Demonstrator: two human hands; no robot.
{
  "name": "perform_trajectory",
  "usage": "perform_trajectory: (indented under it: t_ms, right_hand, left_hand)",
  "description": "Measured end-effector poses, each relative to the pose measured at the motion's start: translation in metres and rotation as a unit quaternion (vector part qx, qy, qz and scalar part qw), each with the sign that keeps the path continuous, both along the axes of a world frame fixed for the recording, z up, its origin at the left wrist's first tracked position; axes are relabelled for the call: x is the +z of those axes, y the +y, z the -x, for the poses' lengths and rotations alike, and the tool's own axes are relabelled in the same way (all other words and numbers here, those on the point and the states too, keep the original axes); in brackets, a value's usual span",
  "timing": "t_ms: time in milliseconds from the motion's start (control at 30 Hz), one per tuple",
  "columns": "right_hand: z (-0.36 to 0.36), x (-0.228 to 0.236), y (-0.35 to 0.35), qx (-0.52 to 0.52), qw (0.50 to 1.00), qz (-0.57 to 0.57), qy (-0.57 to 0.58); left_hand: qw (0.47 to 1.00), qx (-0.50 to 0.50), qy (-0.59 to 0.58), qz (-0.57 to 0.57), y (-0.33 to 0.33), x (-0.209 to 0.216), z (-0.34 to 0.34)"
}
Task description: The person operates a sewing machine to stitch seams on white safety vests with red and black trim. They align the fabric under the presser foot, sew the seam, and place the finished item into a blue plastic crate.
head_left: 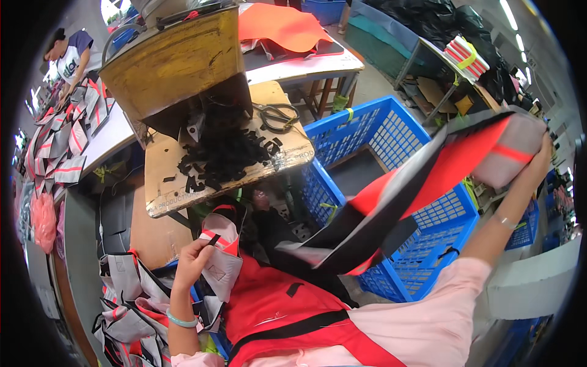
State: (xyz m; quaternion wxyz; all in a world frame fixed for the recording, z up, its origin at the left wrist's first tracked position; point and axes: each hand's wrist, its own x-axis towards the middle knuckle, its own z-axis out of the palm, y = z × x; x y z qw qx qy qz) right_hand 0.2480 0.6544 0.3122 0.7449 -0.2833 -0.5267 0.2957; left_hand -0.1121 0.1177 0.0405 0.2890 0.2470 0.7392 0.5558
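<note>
My left hand (191,263) is closed in a pinch at the edge of a grey fabric piece (221,276) with red trim. A short black strip (214,239) sticks out beside its fingertips. Raised far out to the right, my right hand (539,164) grips the grey end of a long red, grey and black fabric panel (422,186). That panel stretches slantwise over a blue plastic crate (397,276), its lower end near my lap. My red apron (269,292) has another small black strip (295,288) lying on it.
A yellow machine (174,67) stands over a worn board (171,199) heaped with short black strips (229,153). Scissors (276,117) rest at the board's far right. Grey and red fabric pieces (131,309) are piled at my left. A co-worker (73,58) handles similar pieces at far left.
</note>
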Motion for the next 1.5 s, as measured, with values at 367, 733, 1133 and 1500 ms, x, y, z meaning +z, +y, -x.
perform_trajectory:
  t_ms: [367, 733, 1133, 1500]
  right_hand:
    - [-0.015, -0.110, 0.028, -0.231, 0.817, -0.266, -0.457]
    - [-0.004, -0.440, -0.134, 0.287, 0.647, 0.316, -0.632]
    - [0.091, -0.439, -0.183, 0.225, 0.666, 0.307, -0.641]
    - [0.090, -0.434, -0.200, 0.231, 0.663, 0.290, -0.651]
  left_hand:
    - [0.989, 0.049, 0.141, 0.022, 0.018, -0.012, -0.027]
    - [0.994, 0.086, 0.061, -0.040, -0.006, -0.033, -0.020]
    - [0.992, 0.048, 0.106, -0.051, 0.027, -0.022, -0.019]
    - [0.951, 0.184, 0.247, -0.034, 0.030, -0.016, -0.008]
